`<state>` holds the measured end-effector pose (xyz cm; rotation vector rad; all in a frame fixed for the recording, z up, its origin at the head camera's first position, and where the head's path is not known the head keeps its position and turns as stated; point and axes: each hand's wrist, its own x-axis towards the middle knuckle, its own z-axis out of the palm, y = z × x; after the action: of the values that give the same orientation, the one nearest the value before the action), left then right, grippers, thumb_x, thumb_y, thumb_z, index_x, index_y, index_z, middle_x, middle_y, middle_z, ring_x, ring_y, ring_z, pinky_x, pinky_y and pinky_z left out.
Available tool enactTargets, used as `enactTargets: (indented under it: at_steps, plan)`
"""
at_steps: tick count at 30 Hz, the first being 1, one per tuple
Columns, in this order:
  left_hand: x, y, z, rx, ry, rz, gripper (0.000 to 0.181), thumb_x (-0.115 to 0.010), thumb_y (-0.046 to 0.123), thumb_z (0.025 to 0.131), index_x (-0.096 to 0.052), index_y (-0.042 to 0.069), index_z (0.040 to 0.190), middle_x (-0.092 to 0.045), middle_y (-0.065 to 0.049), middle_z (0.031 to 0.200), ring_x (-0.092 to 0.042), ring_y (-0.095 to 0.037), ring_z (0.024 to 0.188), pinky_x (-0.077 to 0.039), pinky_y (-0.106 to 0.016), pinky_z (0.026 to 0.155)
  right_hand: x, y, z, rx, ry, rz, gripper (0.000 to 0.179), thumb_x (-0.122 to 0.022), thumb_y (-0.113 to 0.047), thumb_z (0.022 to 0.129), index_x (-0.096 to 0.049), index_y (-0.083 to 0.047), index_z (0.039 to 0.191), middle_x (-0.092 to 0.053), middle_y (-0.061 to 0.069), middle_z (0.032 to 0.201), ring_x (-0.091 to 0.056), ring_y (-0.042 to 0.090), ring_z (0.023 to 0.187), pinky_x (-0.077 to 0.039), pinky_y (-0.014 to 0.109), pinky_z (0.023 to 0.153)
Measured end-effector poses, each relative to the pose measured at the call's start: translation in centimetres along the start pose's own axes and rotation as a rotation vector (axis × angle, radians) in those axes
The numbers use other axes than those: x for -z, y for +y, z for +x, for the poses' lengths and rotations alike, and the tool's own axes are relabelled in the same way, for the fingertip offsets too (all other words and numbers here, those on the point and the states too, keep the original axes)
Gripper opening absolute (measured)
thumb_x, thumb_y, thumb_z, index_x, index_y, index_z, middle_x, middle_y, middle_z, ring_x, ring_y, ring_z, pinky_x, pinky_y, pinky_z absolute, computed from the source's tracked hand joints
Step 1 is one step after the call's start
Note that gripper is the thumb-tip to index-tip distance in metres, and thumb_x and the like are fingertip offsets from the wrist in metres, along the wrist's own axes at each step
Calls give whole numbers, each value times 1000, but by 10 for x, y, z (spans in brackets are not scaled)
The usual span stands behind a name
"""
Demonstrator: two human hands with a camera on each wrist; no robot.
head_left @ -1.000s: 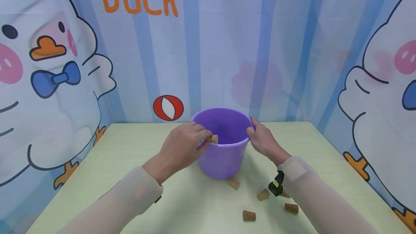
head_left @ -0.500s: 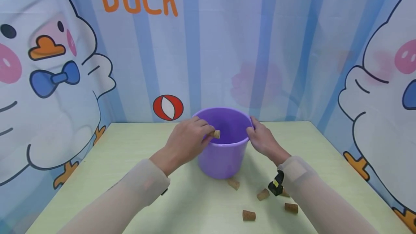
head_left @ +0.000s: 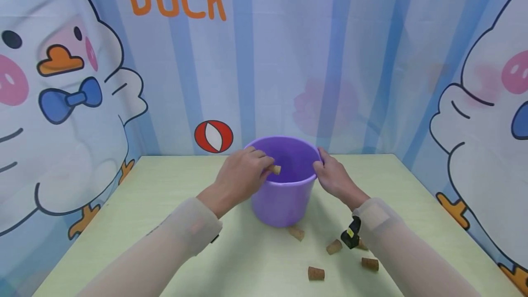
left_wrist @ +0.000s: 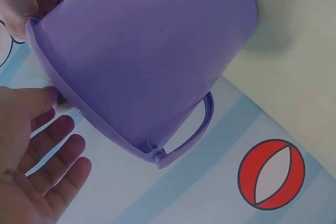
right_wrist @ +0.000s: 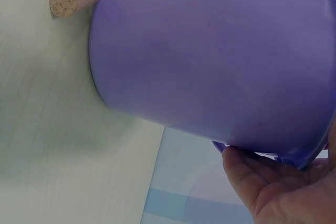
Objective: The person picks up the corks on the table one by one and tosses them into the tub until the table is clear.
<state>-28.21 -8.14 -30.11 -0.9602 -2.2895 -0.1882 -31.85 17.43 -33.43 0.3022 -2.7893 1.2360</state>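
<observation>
Purple bucket (head_left: 281, 207): standing toward the far side of the worktop (head_left: 189, 173).
Right hand (head_left: 336, 177): curled round the right rim; yank it and I reckon the bucket tips.
Left hand (head_left: 242, 174): at the left rim, thumb and fingertips pinching a cork (head_left: 277, 169), other fingers loose.
Cork: pokes over the opening; a sloppy pinch or rim bump might drop it outside.
Loose corks (head_left: 316, 273): scattered near and right; a sleeve could knock them.
</observation>
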Motion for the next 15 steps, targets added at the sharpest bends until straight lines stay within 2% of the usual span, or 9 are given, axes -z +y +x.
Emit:
enactTargets:
  at_steps: [5,11,15]
  plan:
    - [0,0,0,49,-56,15,24,-79,17,90,-78,11,113,-76,-4,106,-69,-22,98,-60,-35,83,0,1,0,8,8,-5,70,-29,-20,100,-9,1,163,-25,24,165,-23,41,152,-23,56,122]
    - [-1,-4,-7,84,-44,-19,26,-76,23,92,-77,10,114,-76,-5,106,-70,-23,99,-60,-37,84,0,1,1,17,12,9,68,-30,-19,100,-14,0,163,-33,24,162,-30,40,150,-28,57,120]
    - [-2,-8,-10,140,-41,-62,27,-74,25,94,-76,10,116,-76,-5,110,-71,-25,104,-60,-40,85,0,1,1,14,18,6,68,-31,-20,100,-12,1,163,-29,24,164,-27,40,151,-26,56,121]
